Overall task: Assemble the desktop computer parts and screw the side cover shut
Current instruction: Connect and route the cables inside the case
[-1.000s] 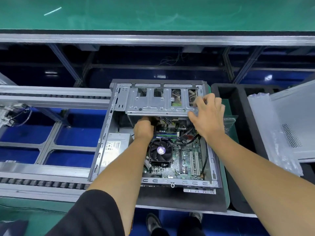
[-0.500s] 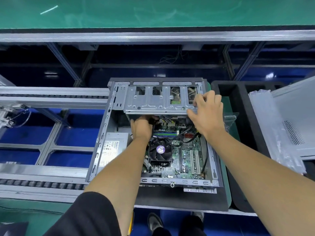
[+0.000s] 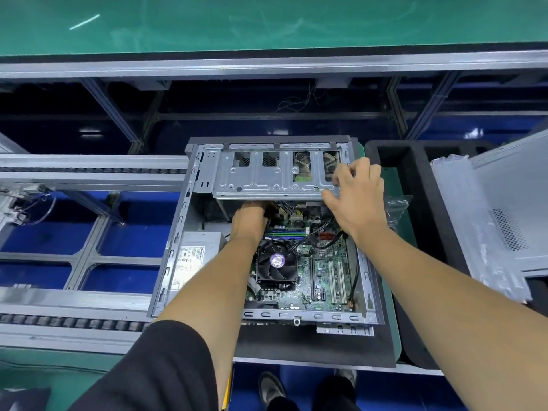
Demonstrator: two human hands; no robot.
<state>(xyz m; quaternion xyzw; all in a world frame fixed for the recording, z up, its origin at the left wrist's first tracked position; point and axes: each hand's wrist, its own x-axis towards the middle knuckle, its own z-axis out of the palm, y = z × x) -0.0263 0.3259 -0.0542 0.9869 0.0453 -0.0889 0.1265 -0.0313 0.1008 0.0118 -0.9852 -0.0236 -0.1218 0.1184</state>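
Two bare hands worked inside the open computer case (image 3: pixel 175 250), which lay on its side on a black mat (image 3: pixel 311 348) at the near edge of the table. Nearest inside sat the motherboard (image 3: pixel 326 271) with its black CPU fan (image 3: pixel 277 262); the grey power supply (image 3: pixel 195 256) sat left of it. Left hand (image 3: pixel 249 221) reached under the metal drive cage (image 3: pixel 267 176), its fingers hidden, so cannot tell their grasp. Right hand (image 3: pixel 355 197) gripped the cage's right end, fingers curled over its top and thumb at the near edge. Grey side cover (image 3: pixel 516 209) lay well right, on black foam.
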